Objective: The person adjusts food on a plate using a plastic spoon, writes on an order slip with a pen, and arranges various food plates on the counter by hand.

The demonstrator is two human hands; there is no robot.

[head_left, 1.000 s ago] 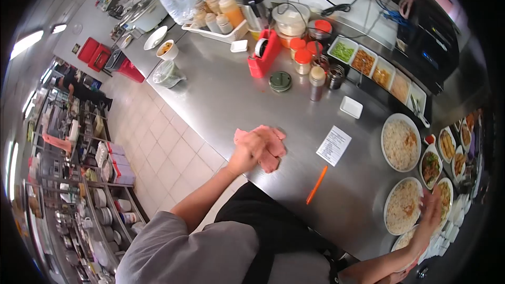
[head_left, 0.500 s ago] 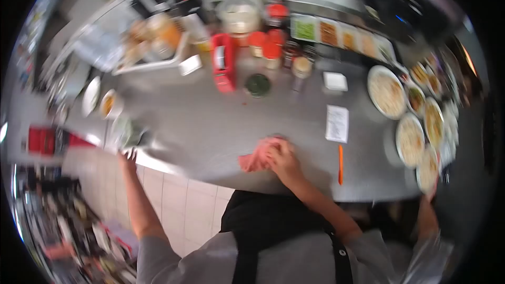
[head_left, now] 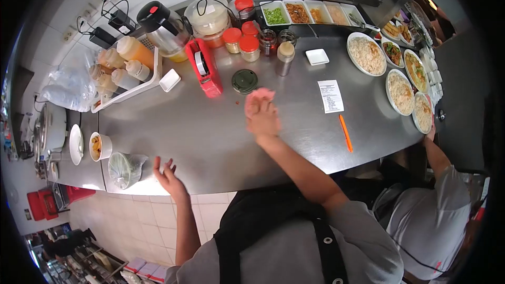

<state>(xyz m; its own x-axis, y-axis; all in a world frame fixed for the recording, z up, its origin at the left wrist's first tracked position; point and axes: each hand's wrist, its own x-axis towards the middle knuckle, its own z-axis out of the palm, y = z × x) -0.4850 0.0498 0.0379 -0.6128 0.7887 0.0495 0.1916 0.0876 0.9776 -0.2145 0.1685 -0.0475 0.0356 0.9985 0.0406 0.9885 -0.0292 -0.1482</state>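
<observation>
A folded pink cloth (head_left: 264,93) is under the fingers of my right hand (head_left: 263,120), pressed on the steel counter (head_left: 221,137). Just behind the cloth lies a dark green round lid (head_left: 244,81). My left hand (head_left: 169,179) is over the counter's front edge with its fingers apart and nothing in them. To its left stands a plastic-wrapped container (head_left: 124,170). A receipt (head_left: 330,96) and an orange pen (head_left: 345,133) lie to the right of my right hand.
Behind are a red tape dispenser (head_left: 204,68), red-lidded jars (head_left: 249,47), a bottle basket (head_left: 129,90) and topping trays (head_left: 300,12). Rice plates (head_left: 366,55) stand at right, where a co-worker (head_left: 428,215) reaches to a plate. A white cup (head_left: 101,146) is at left.
The view has swung left. The cloth has passed from my left hand to my right hand and lies farther back, by the green lid. My left hand has moved left and opened.
</observation>
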